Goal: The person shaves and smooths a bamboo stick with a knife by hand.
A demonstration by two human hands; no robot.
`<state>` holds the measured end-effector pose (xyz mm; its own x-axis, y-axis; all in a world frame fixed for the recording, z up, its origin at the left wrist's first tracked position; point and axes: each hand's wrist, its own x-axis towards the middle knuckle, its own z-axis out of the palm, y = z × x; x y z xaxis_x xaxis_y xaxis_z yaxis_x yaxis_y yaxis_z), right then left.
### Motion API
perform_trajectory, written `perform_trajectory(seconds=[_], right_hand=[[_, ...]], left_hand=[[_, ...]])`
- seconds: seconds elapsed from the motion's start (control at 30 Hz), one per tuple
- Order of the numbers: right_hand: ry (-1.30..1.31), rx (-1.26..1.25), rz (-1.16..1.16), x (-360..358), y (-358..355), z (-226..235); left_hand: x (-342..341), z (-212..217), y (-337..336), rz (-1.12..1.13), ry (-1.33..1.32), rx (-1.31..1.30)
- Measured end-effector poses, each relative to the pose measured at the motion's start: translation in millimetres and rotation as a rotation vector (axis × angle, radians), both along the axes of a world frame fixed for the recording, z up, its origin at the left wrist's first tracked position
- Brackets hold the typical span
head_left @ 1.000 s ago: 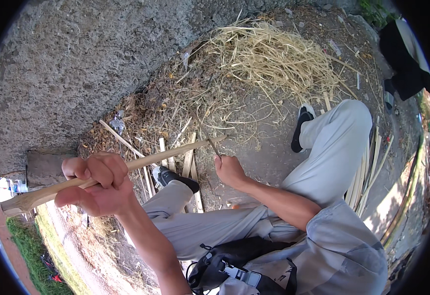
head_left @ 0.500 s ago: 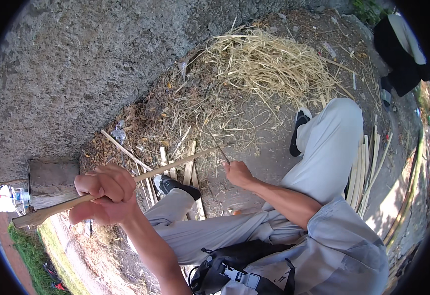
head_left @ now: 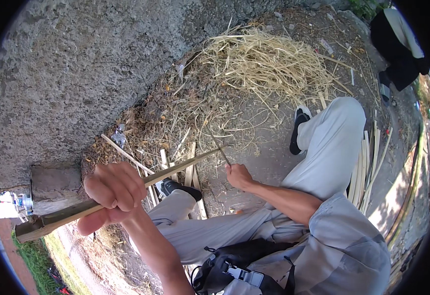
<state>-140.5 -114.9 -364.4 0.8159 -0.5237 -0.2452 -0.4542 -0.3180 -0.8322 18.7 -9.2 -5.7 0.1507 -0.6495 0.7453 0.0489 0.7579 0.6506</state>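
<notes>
My left hand (head_left: 115, 192) is closed around a long split bamboo strip (head_left: 178, 168), which slants from the lower left up to the middle of the view. A thicker, darker node shows at its near-left end, beyond my palm. In my right hand (head_left: 238, 177) is the handle of a thin knife (head_left: 217, 141), its narrow blade pointing up and to the left. The blade crosses the far end of the strip; whether it cuts into the bamboo is too small to tell.
A heap of pale shavings (head_left: 269, 64) lies on the dirt ahead. Bamboo strips (head_left: 360, 169) rest beside my right leg, and more pieces (head_left: 190, 172) lie by my left shoe. A rough wall (head_left: 87, 73) rises on the left. Another person's dark-clothed leg (head_left: 397, 54) shows at upper right.
My left hand has shifted slightly right and down with the bamboo strip, whose node end now looks thicker and turned. The knife has stayed nearly in place at the strip's far end.
</notes>
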Motion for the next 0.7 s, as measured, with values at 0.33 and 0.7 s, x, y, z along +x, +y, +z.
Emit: perform_trajectory(seconds=[0.33, 0.7], right_hand=[[-0.31, 0.119, 0.118, 13, 24, 92], [-0.242, 0.096, 0.177, 17, 21, 106]], left_hand=[[-7, -4, 32, 0.696, 0.228, 0.036], [-2, -5, 36, 0.771, 0.284, 0.038]])
